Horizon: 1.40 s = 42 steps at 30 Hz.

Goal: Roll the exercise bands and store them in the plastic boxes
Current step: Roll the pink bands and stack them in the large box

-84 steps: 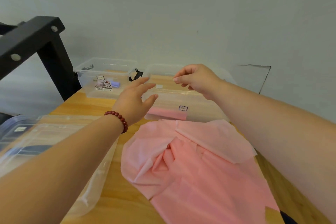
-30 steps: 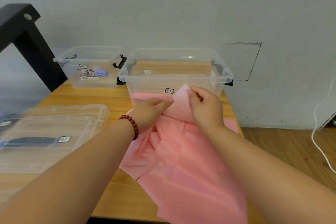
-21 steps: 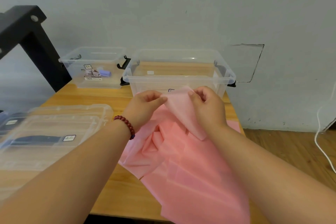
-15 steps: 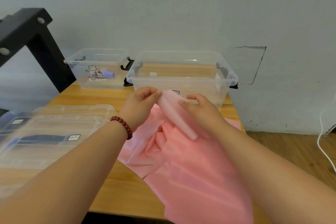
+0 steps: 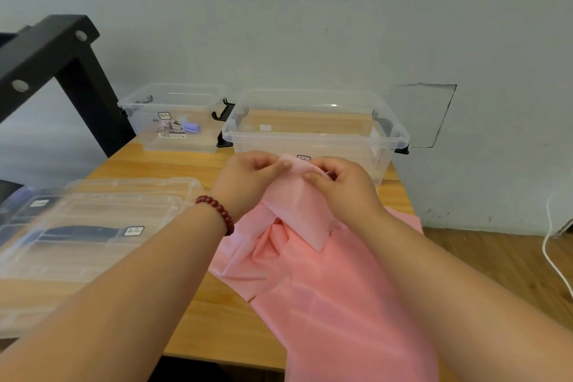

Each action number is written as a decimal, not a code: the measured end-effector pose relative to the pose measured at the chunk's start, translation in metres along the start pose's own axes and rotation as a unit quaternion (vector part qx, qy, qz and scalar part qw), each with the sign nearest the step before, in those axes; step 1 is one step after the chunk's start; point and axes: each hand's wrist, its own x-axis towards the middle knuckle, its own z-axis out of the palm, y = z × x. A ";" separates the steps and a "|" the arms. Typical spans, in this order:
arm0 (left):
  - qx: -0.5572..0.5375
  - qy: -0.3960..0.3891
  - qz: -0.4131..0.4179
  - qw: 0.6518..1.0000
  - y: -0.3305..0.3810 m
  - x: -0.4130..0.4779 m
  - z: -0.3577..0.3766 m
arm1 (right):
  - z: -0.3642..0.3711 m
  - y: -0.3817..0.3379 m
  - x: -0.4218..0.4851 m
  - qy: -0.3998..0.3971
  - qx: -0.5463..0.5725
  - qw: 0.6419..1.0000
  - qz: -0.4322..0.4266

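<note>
1. Pink band (image 5: 335, 304): far end lifted just on the near side of the large clear box (image 5: 310, 135); the rest lies crumpled on the table (image 5: 223, 326).
2. Left hand (image 5: 245, 183): I read it as pinching the end's left corner.
3. Right hand (image 5: 347, 189): pinching the right corner.
4. Long axis: runs from my grip toward the near edge, so I judge the roll goes nearward.

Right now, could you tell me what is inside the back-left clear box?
A purple roll lies inside the back-left box; its front label covers part of the inside, so anything behind it is hidden.
</note>
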 end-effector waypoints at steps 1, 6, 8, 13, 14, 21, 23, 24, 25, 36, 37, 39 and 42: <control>-0.012 0.018 -0.006 1.000 -0.001 0.000 0.001 | -0.001 0.001 0.001 0.021 0.002 1.000 0.017; -0.053 0.040 -0.012 0.998 -0.007 0.001 -0.003 | -0.008 0.008 0.003 -0.020 -0.084 0.975 0.203; -0.057 0.039 -0.017 0.997 -0.009 0.001 -0.003 | -0.007 0.007 0.004 -0.071 -0.108 0.965 0.229; -0.089 0.028 -0.036 0.995 -0.010 0.002 -0.004 | 0.000 0.010 0.008 -0.024 -0.058 0.970 0.234; -0.097 0.018 -0.042 0.994 -0.011 0.001 -0.006 | 0.001 0.011 0.008 0.022 -0.007 0.974 0.225; -0.181 -0.003 -0.144 0.973 -0.006 0.002 -0.010 | -0.003 0.007 0.012 0.110 0.259 0.954 0.105; -0.149 -0.013 -0.178 0.973 -0.006 0.005 -0.009 | -0.002 0.005 0.013 0.099 0.312 0.940 0.095; -0.144 -0.013 -0.180 0.973 -0.005 0.006 -0.008 | -0.003 0.004 0.014 0.088 0.334 0.934 0.093; -0.143 -0.007 -0.170 0.975 -0.005 0.007 -0.007 | -0.004 0.004 0.014 0.074 0.353 0.928 0.090; -0.151 0.049 -0.008 0.987 -0.003 0.000 -0.009 | -0.013 0.003 0.013 0.117 0.361 0.919 0.110; -0.150 0.063 0.000 0.987 -0.002 0.001 -0.010 | -0.016 0.003 0.016 0.126 0.352 0.922 0.102; -0.152 0.080 0.011 0.985 0.004 0.007 -0.013 | -0.022 -0.002 0.022 0.142 0.342 0.925 0.086; -0.149 0.093 0.027 0.984 0.017 0.021 -0.012 | -0.034 -0.010 0.036 0.185 0.302 0.933 0.063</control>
